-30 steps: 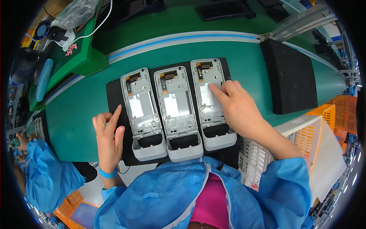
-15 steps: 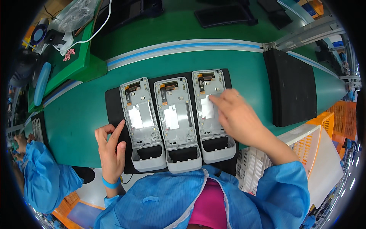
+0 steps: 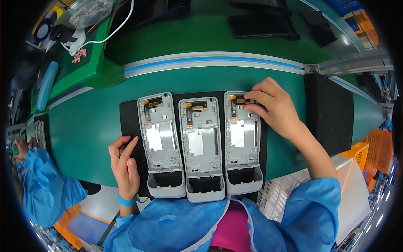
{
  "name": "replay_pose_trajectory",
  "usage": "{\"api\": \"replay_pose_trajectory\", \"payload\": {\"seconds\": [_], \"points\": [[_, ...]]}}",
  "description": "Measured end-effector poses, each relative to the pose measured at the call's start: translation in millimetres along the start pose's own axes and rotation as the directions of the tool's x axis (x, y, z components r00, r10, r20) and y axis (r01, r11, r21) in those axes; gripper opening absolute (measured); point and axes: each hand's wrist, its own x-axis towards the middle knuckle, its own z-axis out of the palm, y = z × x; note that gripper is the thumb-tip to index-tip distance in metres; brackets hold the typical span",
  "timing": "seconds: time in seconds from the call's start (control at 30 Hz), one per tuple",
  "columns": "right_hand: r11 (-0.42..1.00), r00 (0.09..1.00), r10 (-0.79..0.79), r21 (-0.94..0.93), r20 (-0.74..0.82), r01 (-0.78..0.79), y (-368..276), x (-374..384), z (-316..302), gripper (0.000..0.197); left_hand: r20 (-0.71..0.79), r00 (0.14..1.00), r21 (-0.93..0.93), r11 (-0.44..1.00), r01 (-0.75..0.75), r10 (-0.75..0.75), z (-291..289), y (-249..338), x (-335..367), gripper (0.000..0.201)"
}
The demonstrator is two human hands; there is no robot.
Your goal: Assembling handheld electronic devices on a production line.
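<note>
Three grey plastic device housings lie side by side on a black mat [image 3: 130, 126]: a left housing [image 3: 161, 162], a middle housing [image 3: 204, 163] and a right housing [image 3: 242, 157]. Each has a white rectangle inside, a dark and orange flex cable at its far end and a deep hollow at its near end. Over the right housing's far end, my right hand [image 3: 273, 105] has its thumb and index finger apart beside the flex cable [image 3: 233, 101]; whether they touch it I cannot tell. My left hand [image 3: 125, 164] rests open beside the left housing, fingers loosely bent, holding nothing.
A black foam block [image 3: 329, 113] stands on the green bench at the right. Behind the blue-striped rail [image 3: 214, 59] lie dark flat panels [image 3: 262, 27]. A green raised stand [image 3: 90, 67] holds pink bits and a white cable. White crates [image 3: 279, 193] sit right; another person's blue sleeve [image 3: 48, 185] is left.
My right hand has moved from the right housing's white rectangle up to its far end. My left hand stays beside the left housing. The whole view has shifted slightly.
</note>
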Motion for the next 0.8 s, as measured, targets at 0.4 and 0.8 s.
{"api": "replay_pose_trajectory", "payload": {"seconds": [0.4, 0.8], "points": [[0.942, 0.969, -0.247, -0.233, 0.006, 0.241, -4, 0, 4, 0.025, 0.212, 0.919, -0.104, 0.943, -0.316, 0.332, -4, 51, -31, 0.063], [0.980, 0.980, -0.193, -0.037, 0.041, 0.195, -58, 43, 30, 0.028, 0.270, 0.874, 0.017, 0.906, -0.423, 0.403, 1, 64, -37, 0.054]]}}
